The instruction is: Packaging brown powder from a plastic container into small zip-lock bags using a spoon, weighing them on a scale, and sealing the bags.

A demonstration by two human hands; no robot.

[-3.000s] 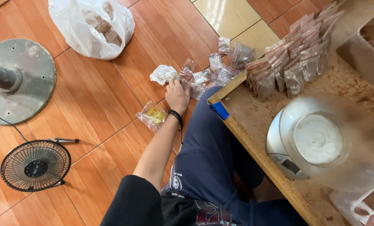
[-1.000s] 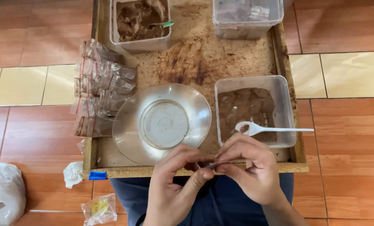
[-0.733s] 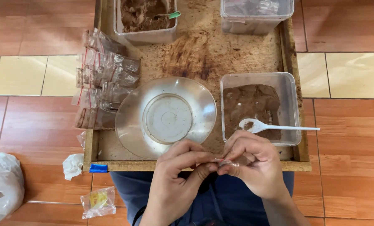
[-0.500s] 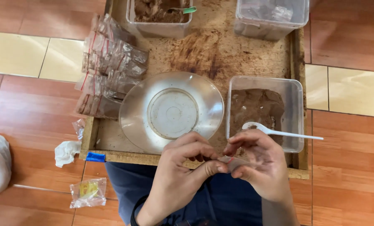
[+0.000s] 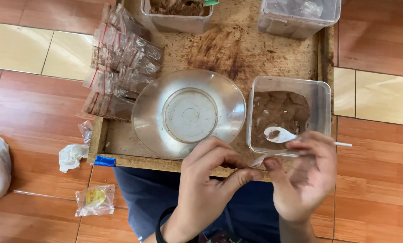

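small clear bag (image 5: pixel 258 160); pinched between fingertips, near-empty

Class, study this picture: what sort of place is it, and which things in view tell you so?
Probably a home floor set up for packing powder: a low wooden tray table over orange floor tiles, clear plastic tub of brown powder, and rows of small filled clear bags.

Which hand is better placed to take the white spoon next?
Probably the right hand: its fingers are next to the white spoon. The left hand pinches the small clear bag.
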